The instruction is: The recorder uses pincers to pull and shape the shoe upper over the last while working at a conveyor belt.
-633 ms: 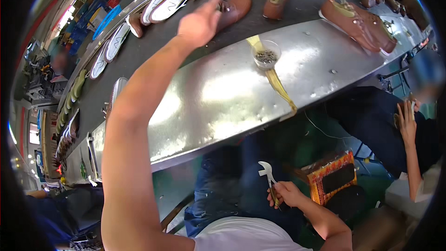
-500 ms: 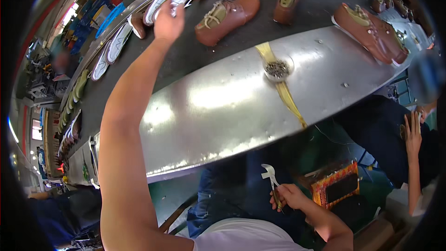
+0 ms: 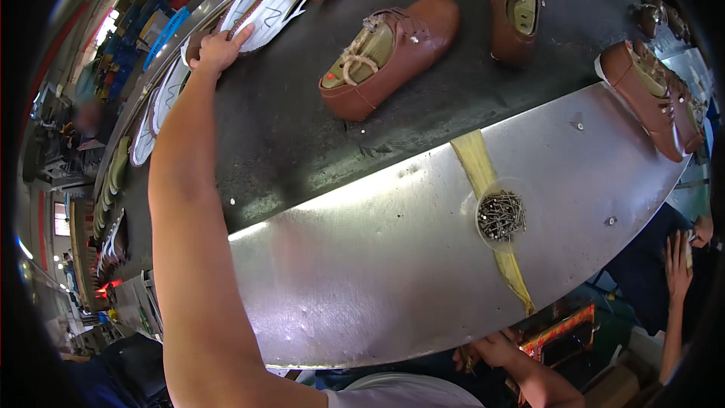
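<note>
My left hand (image 3: 217, 48) reaches far out over the black conveyor belt (image 3: 287, 136). Its fingers curl over the end of a small brown shoe (image 3: 194, 45) that lies next to white soles (image 3: 260, 6); most of that shoe is hidden by the hand. My right hand (image 3: 489, 350) stays low, just below the near edge of the shiny metal table (image 3: 362, 279). Its fingers are curled, and only a sliver of the metal tool they hold shows.
A brown shoe on a last (image 3: 385, 53) lies mid-belt, another (image 3: 513, 15) behind it, and a pair (image 3: 653, 102) at the right. A clear dish of nails (image 3: 501, 216) sits on a yellow strip (image 3: 476, 162). Another person's hand (image 3: 677, 264) is at the right.
My left arm has swung leftward from the big brown shoe to the small brown shoe by the white soles. My view has moved closer to the table, and my right hand with the tool has dropped lower.
</note>
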The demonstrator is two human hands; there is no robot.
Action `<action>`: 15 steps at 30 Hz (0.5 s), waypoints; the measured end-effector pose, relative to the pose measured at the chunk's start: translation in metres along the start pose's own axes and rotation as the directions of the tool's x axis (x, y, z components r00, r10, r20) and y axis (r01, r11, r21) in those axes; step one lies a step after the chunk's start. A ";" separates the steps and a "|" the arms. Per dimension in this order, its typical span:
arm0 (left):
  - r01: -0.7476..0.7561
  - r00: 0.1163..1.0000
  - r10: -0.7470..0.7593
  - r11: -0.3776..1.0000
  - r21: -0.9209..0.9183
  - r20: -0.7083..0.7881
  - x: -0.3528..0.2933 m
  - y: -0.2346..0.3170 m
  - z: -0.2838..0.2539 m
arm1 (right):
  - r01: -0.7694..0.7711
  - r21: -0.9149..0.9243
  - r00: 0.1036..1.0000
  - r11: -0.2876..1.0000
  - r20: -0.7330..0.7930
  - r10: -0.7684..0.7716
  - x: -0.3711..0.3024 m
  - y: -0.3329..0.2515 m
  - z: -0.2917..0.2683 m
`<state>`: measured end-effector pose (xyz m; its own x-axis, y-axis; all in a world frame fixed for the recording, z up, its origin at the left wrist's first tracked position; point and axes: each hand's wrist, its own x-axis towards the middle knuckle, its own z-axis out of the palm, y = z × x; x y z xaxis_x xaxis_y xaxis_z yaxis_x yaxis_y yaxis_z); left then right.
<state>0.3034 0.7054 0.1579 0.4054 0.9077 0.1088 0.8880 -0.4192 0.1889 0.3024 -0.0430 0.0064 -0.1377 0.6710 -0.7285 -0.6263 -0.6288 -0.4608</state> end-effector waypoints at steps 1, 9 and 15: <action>-0.055 0.995 0.057 0.998 -0.023 0.080 0.011 -0.001 -0.007 | 0.008 0.007 1.000 1.000 0.013 -0.008 0.004 0.004 -0.003; -0.028 0.989 0.081 0.920 -0.391 0.121 -0.014 0.024 0.019 | -0.004 -0.040 0.999 0.999 0.045 0.006 -0.002 0.004 -0.004; 0.153 0.988 -0.134 0.849 -0.505 0.074 -0.075 0.041 -0.023 | 0.065 -0.037 0.996 0.997 0.059 -0.062 -0.003 0.037 -0.003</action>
<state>0.3048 0.6198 0.1798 0.2978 0.9546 0.0104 0.7064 -0.2277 0.6702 0.2819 -0.0691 -0.0099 -0.1435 0.7310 -0.6671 -0.6053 -0.5981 -0.5253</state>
